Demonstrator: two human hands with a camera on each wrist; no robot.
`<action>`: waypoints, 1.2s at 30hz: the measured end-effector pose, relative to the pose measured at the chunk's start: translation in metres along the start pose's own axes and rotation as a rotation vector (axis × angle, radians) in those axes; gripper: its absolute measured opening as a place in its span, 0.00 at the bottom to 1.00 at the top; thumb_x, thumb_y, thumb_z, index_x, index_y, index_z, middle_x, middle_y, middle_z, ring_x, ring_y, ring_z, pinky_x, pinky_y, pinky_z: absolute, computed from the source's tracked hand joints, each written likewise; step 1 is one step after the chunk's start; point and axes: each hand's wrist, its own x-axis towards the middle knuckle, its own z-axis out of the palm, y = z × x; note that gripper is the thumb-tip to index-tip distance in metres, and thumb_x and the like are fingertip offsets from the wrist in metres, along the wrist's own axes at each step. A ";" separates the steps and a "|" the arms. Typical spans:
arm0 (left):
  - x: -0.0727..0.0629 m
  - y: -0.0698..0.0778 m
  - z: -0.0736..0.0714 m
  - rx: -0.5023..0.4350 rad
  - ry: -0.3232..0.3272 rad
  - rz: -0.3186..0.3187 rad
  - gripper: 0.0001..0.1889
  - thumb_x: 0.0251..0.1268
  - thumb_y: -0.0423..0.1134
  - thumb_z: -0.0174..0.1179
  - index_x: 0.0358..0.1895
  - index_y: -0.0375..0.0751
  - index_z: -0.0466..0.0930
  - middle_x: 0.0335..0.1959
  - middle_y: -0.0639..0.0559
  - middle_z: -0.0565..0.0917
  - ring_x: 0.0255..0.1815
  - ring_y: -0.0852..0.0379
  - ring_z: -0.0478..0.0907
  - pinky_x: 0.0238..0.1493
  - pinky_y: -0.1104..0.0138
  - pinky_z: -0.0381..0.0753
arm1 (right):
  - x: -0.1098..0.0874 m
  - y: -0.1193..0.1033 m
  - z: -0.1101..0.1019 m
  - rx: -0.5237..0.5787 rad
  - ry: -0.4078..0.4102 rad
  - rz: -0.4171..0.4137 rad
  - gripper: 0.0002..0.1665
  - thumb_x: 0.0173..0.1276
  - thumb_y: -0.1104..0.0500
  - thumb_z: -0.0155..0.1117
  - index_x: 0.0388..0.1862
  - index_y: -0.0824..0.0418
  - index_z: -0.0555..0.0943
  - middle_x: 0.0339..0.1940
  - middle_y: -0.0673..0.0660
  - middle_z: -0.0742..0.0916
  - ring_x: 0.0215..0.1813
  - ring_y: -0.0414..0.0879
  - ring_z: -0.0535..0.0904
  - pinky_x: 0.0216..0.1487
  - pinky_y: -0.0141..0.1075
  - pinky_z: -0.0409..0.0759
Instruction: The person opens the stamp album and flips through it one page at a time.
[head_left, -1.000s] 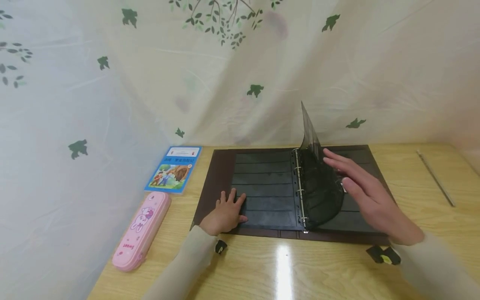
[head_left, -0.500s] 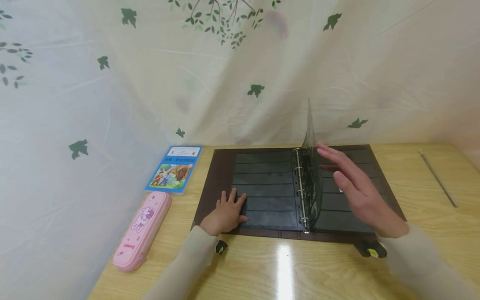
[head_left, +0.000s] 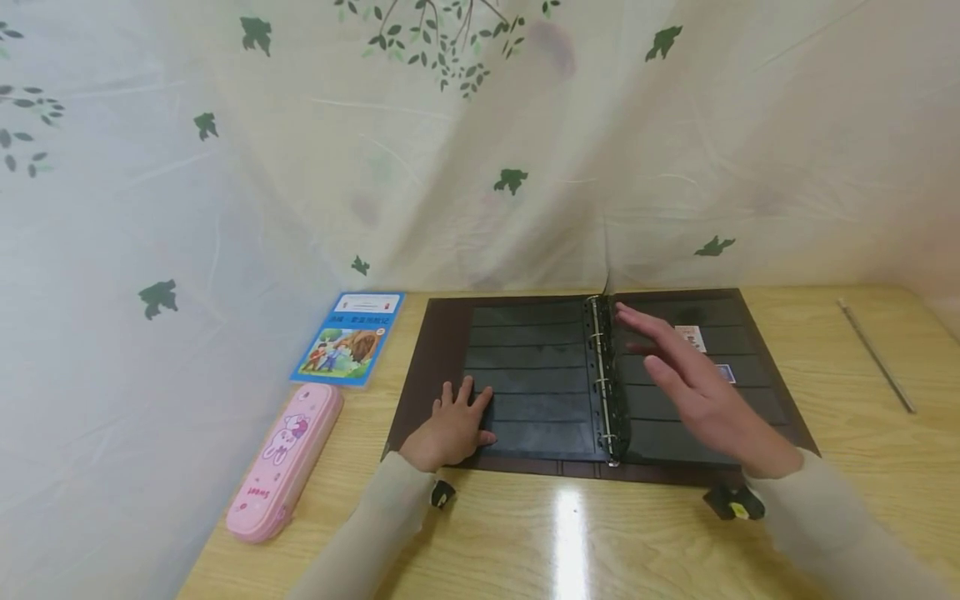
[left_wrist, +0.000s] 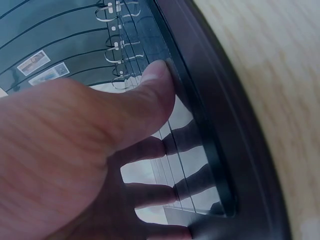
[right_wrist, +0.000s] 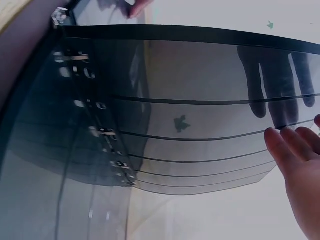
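Under the flat left hand [head_left: 450, 429] lies the binder's [head_left: 442, 333] left page, while the right hand's [head_left: 697, 392] straight fingertips [right_wrist: 282, 142] touch the upright sleeve [right_wrist: 200, 110].

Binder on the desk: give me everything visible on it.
The binder lies open and flat on the wooden desk, with a dark brown cover and metal rings down the spine. Its pages are dark, glossy plastic sleeves divided into horizontal pocket strips. Two small stamps sit in the right-hand pockets. The left hand rests flat on the left page; the right hand, fingers straight, touches one sleeve standing up near the rings.
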 end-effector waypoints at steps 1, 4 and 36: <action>0.000 0.000 0.000 0.002 0.001 0.001 0.36 0.66 0.54 0.54 0.74 0.47 0.54 0.74 0.36 0.47 0.71 0.29 0.43 0.63 0.44 0.57 | -0.001 0.001 0.001 -0.001 -0.010 0.024 0.32 0.74 0.71 0.44 0.75 0.55 0.58 0.73 0.54 0.63 0.70 0.44 0.60 0.62 0.27 0.62; 0.000 0.000 0.000 0.003 0.004 0.003 0.36 0.66 0.54 0.54 0.74 0.46 0.55 0.74 0.36 0.48 0.71 0.29 0.43 0.62 0.43 0.58 | -0.002 0.007 0.005 -0.035 -0.024 0.068 0.32 0.74 0.68 0.47 0.75 0.53 0.58 0.73 0.51 0.63 0.70 0.46 0.61 0.61 0.26 0.62; 0.006 -0.052 -0.016 -0.232 0.319 0.276 0.19 0.73 0.31 0.47 0.65 0.35 0.68 0.64 0.38 0.69 0.65 0.43 0.65 0.63 0.52 0.62 | -0.018 0.044 0.039 -0.252 -0.268 0.251 0.27 0.60 0.54 0.70 0.59 0.54 0.77 0.70 0.54 0.68 0.69 0.54 0.59 0.59 0.55 0.66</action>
